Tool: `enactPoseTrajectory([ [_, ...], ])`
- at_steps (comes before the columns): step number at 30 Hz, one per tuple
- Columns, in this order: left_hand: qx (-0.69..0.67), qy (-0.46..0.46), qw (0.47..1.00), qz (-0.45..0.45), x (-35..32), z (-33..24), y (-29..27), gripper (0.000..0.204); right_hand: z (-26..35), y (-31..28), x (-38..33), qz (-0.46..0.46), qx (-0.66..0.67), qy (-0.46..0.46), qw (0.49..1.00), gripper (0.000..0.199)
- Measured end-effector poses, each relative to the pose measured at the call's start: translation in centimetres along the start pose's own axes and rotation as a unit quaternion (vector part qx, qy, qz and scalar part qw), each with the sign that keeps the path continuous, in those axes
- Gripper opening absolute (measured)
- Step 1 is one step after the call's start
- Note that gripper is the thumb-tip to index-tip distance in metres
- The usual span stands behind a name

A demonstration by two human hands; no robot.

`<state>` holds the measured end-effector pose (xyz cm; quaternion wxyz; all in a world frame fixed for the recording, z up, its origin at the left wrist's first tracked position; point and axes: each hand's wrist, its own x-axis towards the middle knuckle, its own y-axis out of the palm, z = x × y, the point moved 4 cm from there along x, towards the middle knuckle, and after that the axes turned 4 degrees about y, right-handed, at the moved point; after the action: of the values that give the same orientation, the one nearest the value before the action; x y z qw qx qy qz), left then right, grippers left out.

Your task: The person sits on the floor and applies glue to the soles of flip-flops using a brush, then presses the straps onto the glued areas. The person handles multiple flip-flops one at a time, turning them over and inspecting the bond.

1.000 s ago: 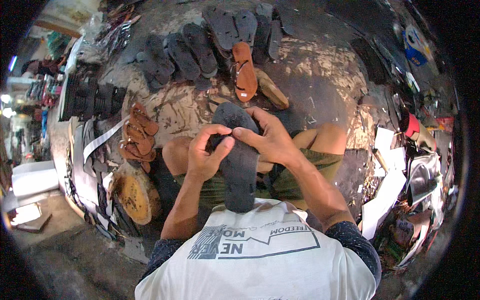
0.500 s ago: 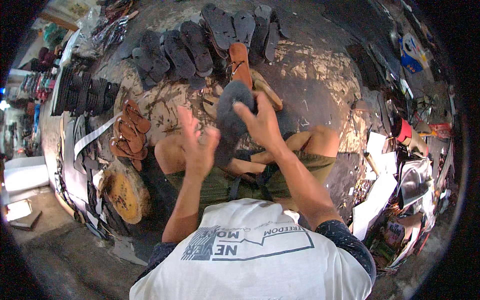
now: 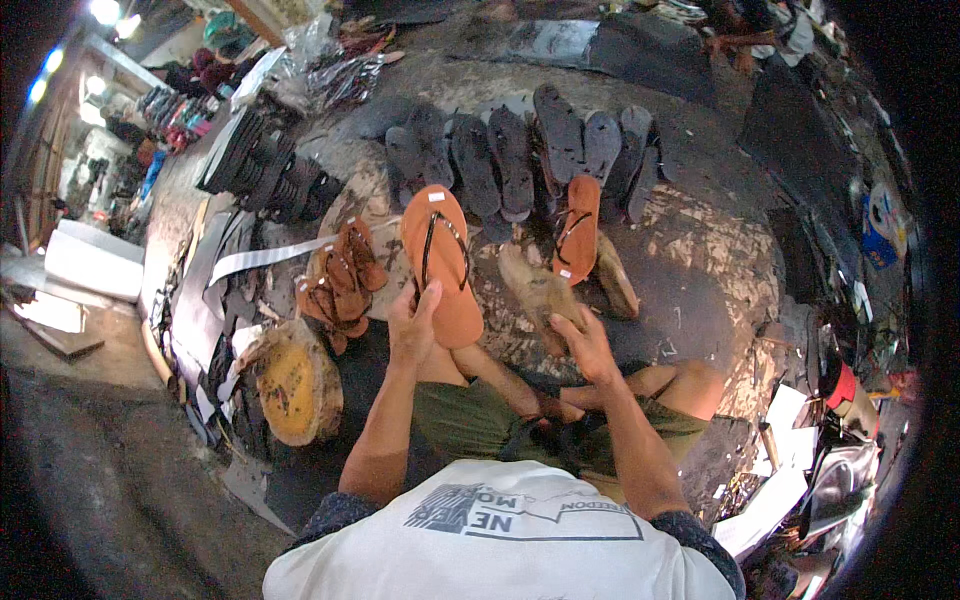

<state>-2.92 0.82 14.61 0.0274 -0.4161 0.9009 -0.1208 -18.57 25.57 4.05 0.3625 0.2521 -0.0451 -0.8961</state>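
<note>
My left hand [image 3: 411,325] grips an orange flip-flop [image 3: 455,300] by its side edge. The thumb lies on the footbed, and the dark shiny thong strap faces up. My right hand [image 3: 588,347] is closed on the near end of a worn brown wooden shoe last [image 3: 530,285]. Just beyond it lies a second orange flip-flop [image 3: 577,225] with a dark strap. Another wooden shoe last [image 3: 618,280] rests to the right of that flip-flop.
Rows of dark grey soles [image 3: 495,160] lie ahead. Small brown sandals [image 3: 340,280] and a round wood block [image 3: 295,390] are at the left, near a white strip [image 3: 265,260]. Black stacked footwear [image 3: 270,175] stands farther left. White sheets [image 3: 770,480] litter the right.
The dark sole-shaped piece has left my hands. My left hand has taken an orange flip-flop and my right hand a shoe last. The view has shifted, with the scene now farther right and lower.
</note>
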Motion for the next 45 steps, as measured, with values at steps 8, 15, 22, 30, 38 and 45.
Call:
enactPoseTrajectory([
  [8, 0.292, 0.315, 0.900, -0.072, -0.6, -2.2, 2.7, 0.044, 7.6, 6.2, -10.3, -0.056, -0.115, -0.130, 0.983, 0.054],
  [15, -0.261, 0.135, 0.953, 0.077, 0.7, -0.1, -1.2, 0.076, 10.5, 9.2, -10.8, -0.115, -0.190, -0.319, 0.921, 0.060],
  [22, -0.538, 0.039, 0.824, 0.173, 2.3, -12.3, 6.1, 0.063, 7.7, 11.0, -12.3, -0.143, -0.075, -0.417, 0.895, 0.066],
  [30, -0.010, 0.098, 0.994, 0.040, -4.2, -5.9, 7.2, 0.104, 6.7, 9.7, -9.4, -0.136, -0.346, -0.370, 0.851, 0.080],
  [38, -0.276, -0.087, 0.953, 0.091, -10.0, 2.3, 3.3, 0.112, 6.0, 5.0, -9.9, 0.077, -0.127, -0.152, 0.977, 0.060],
  [45, -0.379, -0.144, 0.911, 0.070, -13.0, -4.6, 2.8, 0.096, 3.7, 8.0, -13.7, 0.168, 0.218, 0.198, 0.941, 0.048],
])
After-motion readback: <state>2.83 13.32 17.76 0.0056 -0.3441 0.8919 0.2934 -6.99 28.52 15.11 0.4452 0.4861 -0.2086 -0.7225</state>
